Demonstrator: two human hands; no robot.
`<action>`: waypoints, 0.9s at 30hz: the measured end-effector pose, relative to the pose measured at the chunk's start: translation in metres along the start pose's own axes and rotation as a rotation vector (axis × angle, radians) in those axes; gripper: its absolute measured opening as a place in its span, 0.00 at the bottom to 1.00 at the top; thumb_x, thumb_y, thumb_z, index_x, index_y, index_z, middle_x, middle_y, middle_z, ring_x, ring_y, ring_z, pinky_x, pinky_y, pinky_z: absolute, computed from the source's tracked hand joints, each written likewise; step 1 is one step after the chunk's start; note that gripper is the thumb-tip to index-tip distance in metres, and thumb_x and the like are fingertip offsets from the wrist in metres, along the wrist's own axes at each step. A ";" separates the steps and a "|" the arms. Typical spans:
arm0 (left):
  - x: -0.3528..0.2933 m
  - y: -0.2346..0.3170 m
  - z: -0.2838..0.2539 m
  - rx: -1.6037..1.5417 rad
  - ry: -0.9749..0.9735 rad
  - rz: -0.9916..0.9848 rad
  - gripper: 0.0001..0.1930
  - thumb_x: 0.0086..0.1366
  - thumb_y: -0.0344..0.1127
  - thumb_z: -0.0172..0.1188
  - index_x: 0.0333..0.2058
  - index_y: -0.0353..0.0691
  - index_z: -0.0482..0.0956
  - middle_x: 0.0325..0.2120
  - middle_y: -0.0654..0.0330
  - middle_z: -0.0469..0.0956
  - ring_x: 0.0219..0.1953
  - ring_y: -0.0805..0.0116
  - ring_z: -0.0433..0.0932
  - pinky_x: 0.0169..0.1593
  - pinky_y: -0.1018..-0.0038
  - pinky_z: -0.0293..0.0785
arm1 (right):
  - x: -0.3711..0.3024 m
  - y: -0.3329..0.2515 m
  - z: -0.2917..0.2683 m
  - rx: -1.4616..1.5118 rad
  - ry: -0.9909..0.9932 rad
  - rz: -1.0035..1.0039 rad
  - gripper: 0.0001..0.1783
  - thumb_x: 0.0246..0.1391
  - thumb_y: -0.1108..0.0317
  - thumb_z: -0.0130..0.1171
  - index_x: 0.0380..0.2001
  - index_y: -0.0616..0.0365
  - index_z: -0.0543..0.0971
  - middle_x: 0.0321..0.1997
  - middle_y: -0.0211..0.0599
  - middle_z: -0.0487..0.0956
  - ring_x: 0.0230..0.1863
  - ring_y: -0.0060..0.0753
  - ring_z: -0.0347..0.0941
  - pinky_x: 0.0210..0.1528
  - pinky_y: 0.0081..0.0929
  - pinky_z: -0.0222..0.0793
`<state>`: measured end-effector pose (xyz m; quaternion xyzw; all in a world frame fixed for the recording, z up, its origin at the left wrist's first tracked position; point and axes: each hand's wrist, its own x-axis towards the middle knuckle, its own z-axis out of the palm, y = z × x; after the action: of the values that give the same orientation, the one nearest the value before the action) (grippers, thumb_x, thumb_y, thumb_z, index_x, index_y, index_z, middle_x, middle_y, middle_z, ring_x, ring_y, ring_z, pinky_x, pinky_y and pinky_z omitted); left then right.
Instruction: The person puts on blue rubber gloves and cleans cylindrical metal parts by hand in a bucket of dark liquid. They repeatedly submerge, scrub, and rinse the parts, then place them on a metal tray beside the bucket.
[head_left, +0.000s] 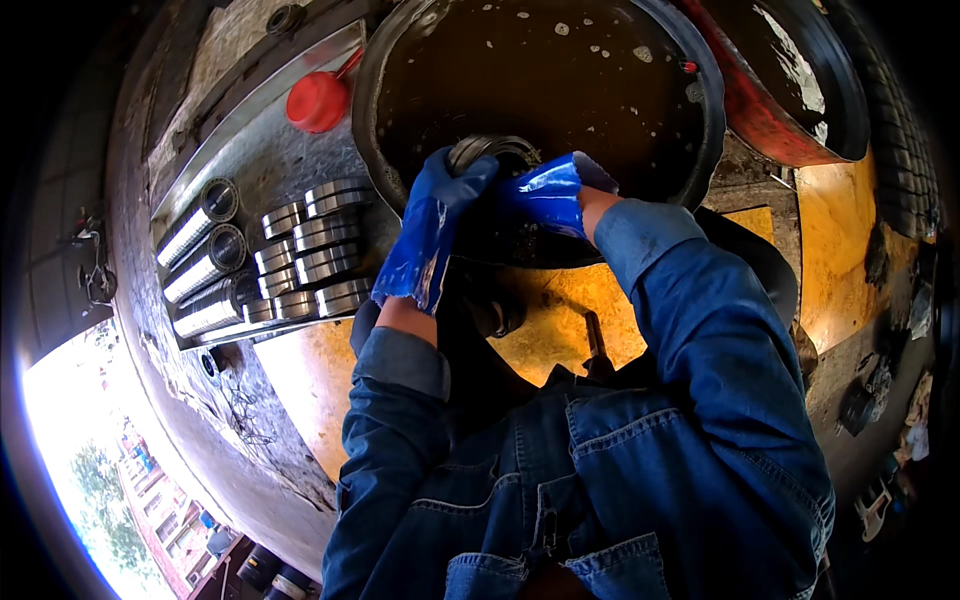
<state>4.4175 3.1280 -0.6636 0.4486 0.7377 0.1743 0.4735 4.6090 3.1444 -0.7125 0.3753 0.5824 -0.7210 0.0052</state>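
My left hand (452, 185), in a long blue rubber glove, is closed round the left side of a steel bearing ring (495, 150). The ring looks wet and tilted, just inside the near rim of a round basin (714, 110) of brown liquid. From the right comes my right hand (540, 195) in a matching glove, close to the ring's near side; its fingers are hidden in shadow. On the left, a metal tray (262, 165) holds shiny steel rings (325, 232) in short stacks and longer rows of rings (205, 262) lying on their sides.
A red dipper (318, 102) lies in the tray near the basin. At the upper right stands a red drum (765, 125) with dark liquid, beside a column of dark ribbed rings (897, 150). Yellow boards (832, 265) cover part of the floor.
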 end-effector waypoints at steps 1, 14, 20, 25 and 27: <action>0.000 0.002 0.001 -0.013 -0.019 0.008 0.37 0.62 0.53 0.73 0.60 0.29 0.74 0.50 0.47 0.82 0.53 0.57 0.81 0.60 0.66 0.75 | 0.000 0.001 0.000 0.015 -0.002 0.005 0.20 0.67 0.68 0.56 0.60 0.57 0.76 0.59 0.47 0.78 0.61 0.40 0.75 0.64 0.33 0.69; -0.002 0.001 0.002 -0.017 0.009 0.036 0.37 0.62 0.50 0.74 0.60 0.28 0.73 0.50 0.47 0.82 0.52 0.58 0.82 0.60 0.66 0.75 | 0.000 0.004 0.006 -0.039 0.108 -0.110 0.20 0.66 0.68 0.57 0.60 0.58 0.75 0.58 0.47 0.78 0.60 0.39 0.75 0.63 0.33 0.68; -0.001 0.007 0.004 0.003 0.021 0.006 0.35 0.62 0.50 0.74 0.59 0.30 0.75 0.49 0.48 0.83 0.52 0.59 0.82 0.59 0.66 0.75 | -0.003 -0.001 0.006 0.044 0.095 -0.095 0.20 0.66 0.68 0.57 0.59 0.58 0.75 0.58 0.47 0.79 0.60 0.39 0.75 0.63 0.33 0.68; 0.007 -0.010 0.005 -0.024 0.009 0.087 0.36 0.61 0.50 0.74 0.59 0.29 0.74 0.49 0.47 0.83 0.53 0.58 0.81 0.60 0.66 0.75 | 0.003 0.004 0.038 -0.049 0.389 -0.508 0.20 0.66 0.69 0.58 0.59 0.59 0.75 0.58 0.47 0.79 0.60 0.39 0.75 0.63 0.33 0.68; 0.011 -0.014 0.004 -0.025 0.004 0.084 0.37 0.61 0.51 0.74 0.60 0.29 0.74 0.50 0.47 0.82 0.53 0.58 0.81 0.60 0.66 0.75 | 0.002 0.006 0.036 -0.264 0.468 -0.617 0.21 0.63 0.69 0.61 0.58 0.58 0.75 0.58 0.49 0.78 0.60 0.43 0.75 0.65 0.34 0.68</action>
<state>4.4119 3.1284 -0.6810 0.4727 0.7171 0.2041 0.4697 4.5906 3.1129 -0.7170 0.3331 0.7407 -0.5029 -0.2958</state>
